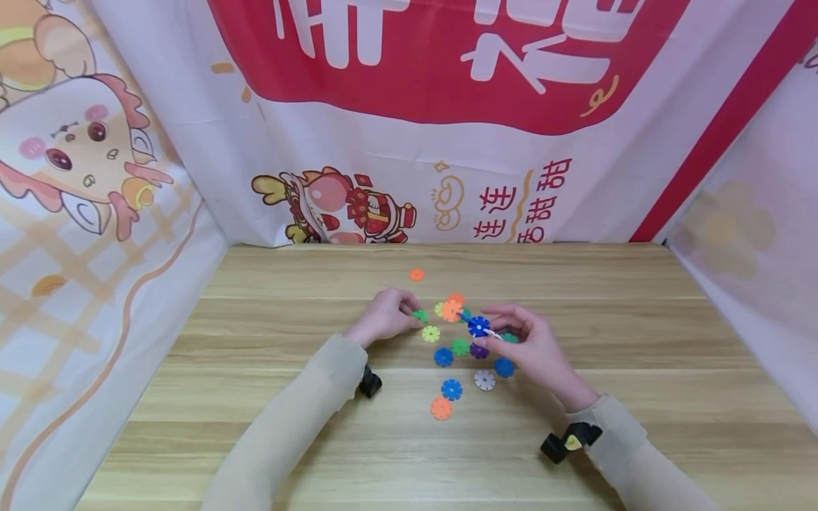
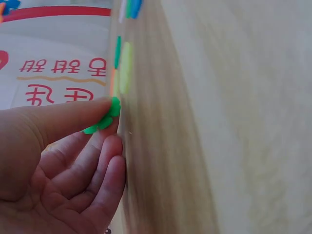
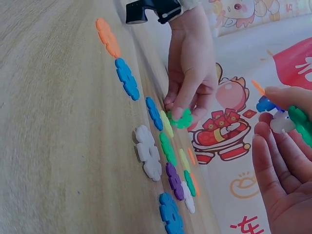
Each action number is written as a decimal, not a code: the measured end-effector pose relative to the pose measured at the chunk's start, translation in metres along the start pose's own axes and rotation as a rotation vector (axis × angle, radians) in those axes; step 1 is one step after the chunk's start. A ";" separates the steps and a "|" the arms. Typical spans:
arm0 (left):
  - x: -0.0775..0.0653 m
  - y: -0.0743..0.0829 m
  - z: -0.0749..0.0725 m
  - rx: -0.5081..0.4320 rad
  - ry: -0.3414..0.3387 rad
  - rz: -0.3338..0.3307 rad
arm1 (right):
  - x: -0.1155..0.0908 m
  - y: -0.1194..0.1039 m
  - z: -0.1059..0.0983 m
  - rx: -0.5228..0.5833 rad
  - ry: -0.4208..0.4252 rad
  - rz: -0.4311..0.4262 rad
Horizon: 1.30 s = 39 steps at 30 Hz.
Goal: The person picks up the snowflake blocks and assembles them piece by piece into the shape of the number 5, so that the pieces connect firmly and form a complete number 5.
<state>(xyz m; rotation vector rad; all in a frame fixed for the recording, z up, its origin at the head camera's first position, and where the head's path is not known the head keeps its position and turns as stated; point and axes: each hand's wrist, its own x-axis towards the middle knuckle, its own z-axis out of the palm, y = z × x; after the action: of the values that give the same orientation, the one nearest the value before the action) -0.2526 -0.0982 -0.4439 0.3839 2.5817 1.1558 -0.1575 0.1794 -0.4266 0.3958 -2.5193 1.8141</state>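
Note:
My left hand pinches a green snowflake disc between thumb and fingers, low over the wooden table. Facing it, my right hand grips a chain of joined snowflake discs above the table. An orange disc forms the chain's far end. A dark blue disc, a white disc and a green disc sit closer to the right fingers, which partly cover them. Below and between the hands lie loose discs, among them a yellow-green one and a purple one.
Nearer the front of the table lie a blue disc, an orange disc and a whitish disc. Another orange disc is farther back. A printed cloth hangs behind the table, with more cloth at both sides.

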 end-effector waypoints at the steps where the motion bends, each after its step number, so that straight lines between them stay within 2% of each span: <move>1: -0.001 0.000 0.000 -0.014 0.001 0.001 | 0.000 0.001 0.000 -0.002 -0.003 0.000; 12: -0.026 0.015 -0.003 -0.147 0.069 0.080 | 0.002 0.007 0.001 -0.021 -0.012 -0.018; 20: -0.041 0.030 0.004 -0.210 0.117 0.188 | 0.003 0.010 0.005 -0.043 -0.048 -0.007; 25: -0.044 0.034 0.009 -0.242 0.143 0.232 | 0.002 0.010 0.008 -0.027 -0.077 0.000; 39: -0.043 0.041 0.019 -0.274 0.182 0.253 | 0.000 0.006 0.014 -0.005 -0.142 0.033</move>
<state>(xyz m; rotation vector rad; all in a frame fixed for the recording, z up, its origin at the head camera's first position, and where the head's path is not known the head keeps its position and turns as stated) -0.2008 -0.0740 -0.4192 0.5779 2.5258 1.6801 -0.1569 0.1681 -0.4371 0.5027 -2.6370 1.8533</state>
